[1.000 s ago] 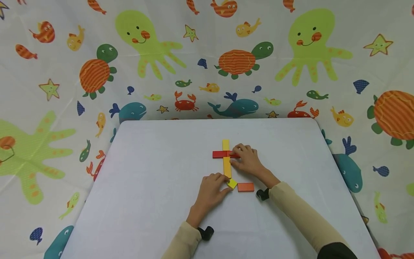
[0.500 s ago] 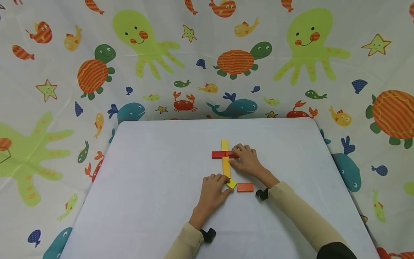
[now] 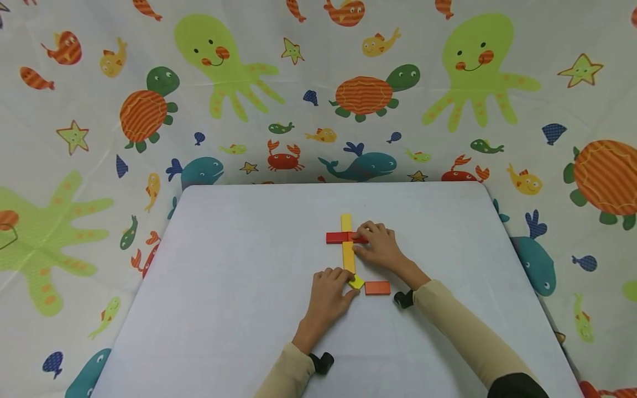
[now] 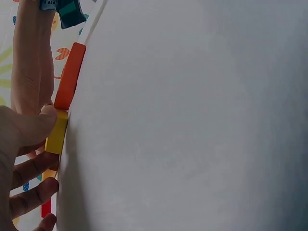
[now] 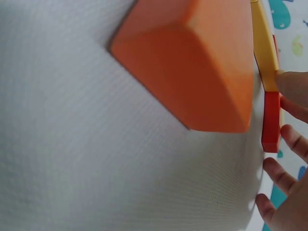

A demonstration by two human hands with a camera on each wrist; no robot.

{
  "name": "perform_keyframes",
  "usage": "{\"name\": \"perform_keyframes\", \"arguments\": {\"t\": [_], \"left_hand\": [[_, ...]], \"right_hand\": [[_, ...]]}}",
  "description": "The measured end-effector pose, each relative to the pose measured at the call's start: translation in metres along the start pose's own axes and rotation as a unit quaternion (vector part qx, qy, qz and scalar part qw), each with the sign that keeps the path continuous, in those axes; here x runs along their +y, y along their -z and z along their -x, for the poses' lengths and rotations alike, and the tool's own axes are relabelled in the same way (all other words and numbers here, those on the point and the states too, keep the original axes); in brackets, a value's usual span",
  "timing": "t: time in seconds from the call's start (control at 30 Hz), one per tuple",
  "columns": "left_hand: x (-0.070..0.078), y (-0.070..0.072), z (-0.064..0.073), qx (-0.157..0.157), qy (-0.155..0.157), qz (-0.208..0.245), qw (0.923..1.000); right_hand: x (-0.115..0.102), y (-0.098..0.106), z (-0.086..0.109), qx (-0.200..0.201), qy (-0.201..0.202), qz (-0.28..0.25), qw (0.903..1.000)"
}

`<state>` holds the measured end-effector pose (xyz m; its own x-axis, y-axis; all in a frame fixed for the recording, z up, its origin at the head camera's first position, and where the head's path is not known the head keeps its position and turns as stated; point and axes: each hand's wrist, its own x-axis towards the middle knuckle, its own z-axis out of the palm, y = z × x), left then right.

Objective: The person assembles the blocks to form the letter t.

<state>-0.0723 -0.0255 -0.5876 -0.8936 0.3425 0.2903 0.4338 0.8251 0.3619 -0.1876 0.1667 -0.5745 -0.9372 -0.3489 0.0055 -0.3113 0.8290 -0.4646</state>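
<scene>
In the head view my left hand [image 3: 328, 296] pinches a yellow block [image 3: 356, 282] between thumb and fingers at the foot of a cross of blocks. The left wrist view shows the thumb on one end of that yellow block [image 4: 57, 132]. My right hand [image 3: 382, 246] holds the right-hand red block [image 3: 362, 240], index finger over it and thumb beside the amber block [image 3: 349, 257] of the upright. Another red block [image 3: 336, 237] forms the left arm, and a yellow block [image 3: 346, 222] the top. Fingers hide part of the right red block.
An orange block [image 3: 377, 288] lies right of the yellow block's corner, close under my right wrist; it looms large in the right wrist view. All blocks lie on a white table [image 3: 239, 265]. Behind it hangs a cloth [image 3: 278, 66] printed with sea animals.
My left hand has shifted very slightly, still on the yellow block. The right hand and the other blocks stay where they were.
</scene>
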Motion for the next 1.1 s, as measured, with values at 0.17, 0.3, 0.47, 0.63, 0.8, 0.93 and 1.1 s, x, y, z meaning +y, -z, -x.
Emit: {"name": "perform_keyframes", "arguments": {"t": [0.17,0.3,0.47,0.63,0.8,0.93,1.1], "left_hand": [[0.0021,0.0016,0.0000,-0.001,0.007,0.000,1.0000],[0.0039,0.0030,0.0004,-0.001,0.012,0.003,0.9999],[0.0044,0.0029,0.0006,-0.003,0.016,0.001,0.9999],[0.0036,0.0016,0.0006,-0.001,0.015,0.002,0.9999],[0.0038,0.0013,0.0011,0.001,0.013,0.002,0.9999],[0.0041,0.0021,0.0010,-0.003,0.015,0.007,0.9999],[0.0038,0.0031,0.0003,0.010,0.009,0.010,0.9999]], "right_hand": [[0.0007,-0.0010,-0.0002,-0.001,-0.003,-0.003,1.0000],[0.0012,-0.0017,-0.0003,0.000,-0.003,-0.002,1.0000],[0.0013,-0.0017,-0.0002,0.002,-0.001,-0.001,1.0000],[0.0013,-0.0016,0.0002,0.003,0.000,-0.002,1.0000],[0.0010,-0.0014,0.0002,0.001,-0.003,0.000,1.0000],[0.0002,-0.0008,0.0000,-0.003,-0.006,-0.001,1.0000],[-0.0003,-0.0001,-0.0001,-0.007,-0.008,-0.002,0.9999]]}}
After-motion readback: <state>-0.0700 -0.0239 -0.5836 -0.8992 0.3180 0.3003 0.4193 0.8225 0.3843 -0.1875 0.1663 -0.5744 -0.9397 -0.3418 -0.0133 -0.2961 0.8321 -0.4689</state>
